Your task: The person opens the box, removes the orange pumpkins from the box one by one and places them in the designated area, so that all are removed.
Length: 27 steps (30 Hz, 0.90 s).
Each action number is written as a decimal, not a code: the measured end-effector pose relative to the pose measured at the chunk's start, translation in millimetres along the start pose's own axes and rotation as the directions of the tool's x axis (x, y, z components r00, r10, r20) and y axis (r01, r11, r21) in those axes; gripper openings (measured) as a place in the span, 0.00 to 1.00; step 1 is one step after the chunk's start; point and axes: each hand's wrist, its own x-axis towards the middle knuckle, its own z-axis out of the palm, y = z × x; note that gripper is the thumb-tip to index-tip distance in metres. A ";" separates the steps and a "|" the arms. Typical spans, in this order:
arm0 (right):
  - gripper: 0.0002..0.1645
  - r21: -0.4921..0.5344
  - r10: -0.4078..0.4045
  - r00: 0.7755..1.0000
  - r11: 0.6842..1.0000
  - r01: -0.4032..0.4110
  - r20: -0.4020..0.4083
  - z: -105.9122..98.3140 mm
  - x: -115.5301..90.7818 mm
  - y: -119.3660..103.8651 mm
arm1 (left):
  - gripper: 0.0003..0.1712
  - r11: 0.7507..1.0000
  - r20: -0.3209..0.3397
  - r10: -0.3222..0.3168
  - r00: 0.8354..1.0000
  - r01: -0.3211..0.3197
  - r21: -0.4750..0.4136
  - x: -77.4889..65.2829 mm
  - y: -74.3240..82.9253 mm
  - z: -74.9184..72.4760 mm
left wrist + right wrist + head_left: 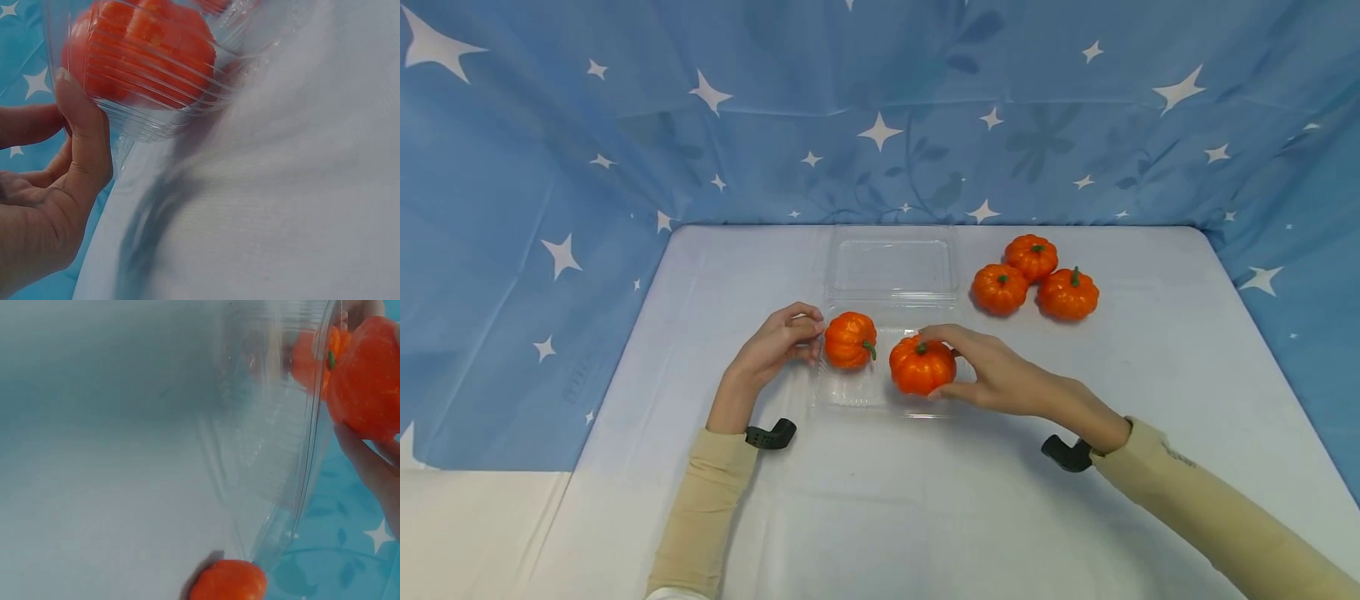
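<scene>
A clear plastic clamshell box (880, 400) lies with its lid (891, 265) folded back flat behind it. One orange toy pumpkin (850, 337) sits tilted in the left part of the box, its green stem to the right. My left hand (778, 340) pinches the box's left rim between thumb and fingers, as the left wrist view shows close up (69, 162). Over the right part of the box, my right hand (1003, 375) grips a second toy pumpkin (919, 371), stem up. In the right wrist view, this pumpkin (365, 381) is above the box's rim.
Three more orange toy pumpkins stand close together right of the lid: one at the back (1032, 257), one nearer left (999, 289) and one nearer right (1068, 295). A blue star-printed curtain (880, 167) borders the white table (850, 517).
</scene>
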 end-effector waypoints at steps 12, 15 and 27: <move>0.39 -0.034 -0.043 0.994 0.999 0.040 -0.101 -12.6 -13.6 6.4 | 0.09 1.000 0.000 -0.001 1.000 0.001 -0.004 -0.3 0.2 0.3; 0.39 -0.060 -0.050 0.990 0.997 0.042 -0.131 -16.6 -17.3 8.6 | 0.09 1.000 0.000 -0.006 1.000 0.006 -0.008 -0.6 1.1 0.8; 0.44 -0.178 -0.056 0.971 0.984 0.014 -0.234 -32.1 -35.4 25.3 | 0.09 1.000 -0.005 -0.012 1.000 0.012 -0.016 -2.4 2.7 1.5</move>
